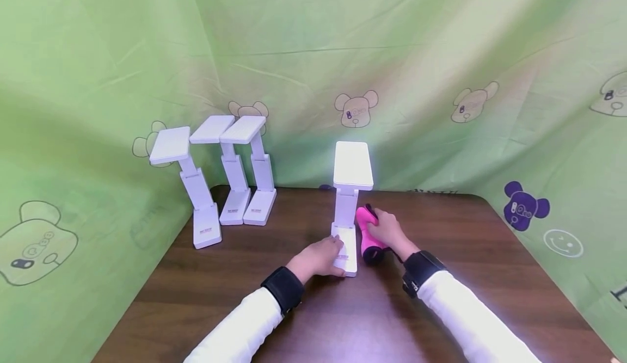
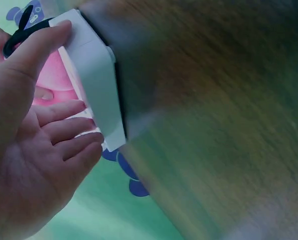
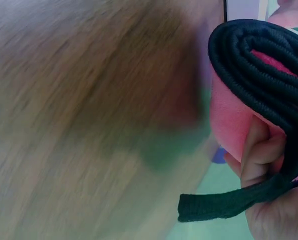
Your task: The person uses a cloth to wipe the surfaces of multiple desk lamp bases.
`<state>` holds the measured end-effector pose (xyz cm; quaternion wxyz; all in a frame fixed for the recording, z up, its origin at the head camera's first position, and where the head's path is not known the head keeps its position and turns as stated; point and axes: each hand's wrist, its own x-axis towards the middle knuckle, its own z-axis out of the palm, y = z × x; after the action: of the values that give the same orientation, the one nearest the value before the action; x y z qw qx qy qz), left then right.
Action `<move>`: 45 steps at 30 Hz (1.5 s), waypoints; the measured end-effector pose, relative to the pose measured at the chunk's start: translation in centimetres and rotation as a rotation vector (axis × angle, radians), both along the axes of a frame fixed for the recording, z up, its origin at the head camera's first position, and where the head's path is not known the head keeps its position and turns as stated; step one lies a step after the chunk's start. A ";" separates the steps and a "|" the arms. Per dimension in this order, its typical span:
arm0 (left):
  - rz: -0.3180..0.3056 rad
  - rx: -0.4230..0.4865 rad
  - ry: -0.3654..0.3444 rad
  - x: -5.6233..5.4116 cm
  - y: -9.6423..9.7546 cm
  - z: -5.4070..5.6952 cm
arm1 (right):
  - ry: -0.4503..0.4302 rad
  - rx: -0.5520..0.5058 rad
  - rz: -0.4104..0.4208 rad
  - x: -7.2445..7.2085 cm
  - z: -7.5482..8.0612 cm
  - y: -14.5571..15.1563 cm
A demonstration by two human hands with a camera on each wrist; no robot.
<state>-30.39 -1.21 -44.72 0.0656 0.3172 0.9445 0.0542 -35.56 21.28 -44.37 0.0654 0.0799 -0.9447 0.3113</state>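
Note:
A white folding desk lamp (image 1: 345,208) stands upright near the middle of the table, its flat head tilted forward and a glow around it. My left hand (image 1: 319,257) grips the lamp's base from the left. In the left wrist view the thumb presses one end of the base (image 2: 96,80) and the fingertips touch its side. Just right of the lamp, my right hand (image 1: 390,229) holds a pink fabric roll (image 1: 367,224) with black edging. Up close in the right wrist view, curled fingers press into the pink cloth beside the coiled black band (image 3: 229,50); a loose black strap end (image 3: 209,207) sticks out.
Several more white lamps stand unfolded at the back left: one lamp (image 1: 200,197) nearer, another lamp (image 1: 236,180) and a third lamp (image 1: 262,178) side by side. A green printed curtain (image 1: 303,80) hangs behind and beside the brown wooden table (image 1: 470,243).

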 end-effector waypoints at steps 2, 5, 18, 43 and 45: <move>-0.002 0.006 0.005 0.0 0.0 -0.1 | -0.021 -0.014 -0.004 -0.1 -0.3 -0.5; 0.003 -0.001 0.038 0.2 0.0 -0.1 | -0.047 -0.035 -0.013 -0.3 -0.5 -1.0; -0.037 0.012 -0.044 -0.5 -0.5 0.4 | -0.145 -0.029 -0.026 -0.5 -0.4 -1.9; -0.033 0.045 -0.013 -0.2 -1.1 -0.3 | -0.237 0.241 0.504 8.1 2.9 0.7; -0.031 0.047 -0.009 -0.2 -1.1 -0.4 | -0.271 0.230 0.573 8.4 3.2 1.4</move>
<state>-30.55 -2.31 -45.11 0.0633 0.3331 0.9376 0.0769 -27.14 22.66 -41.19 -0.1605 0.3068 -0.9129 0.2163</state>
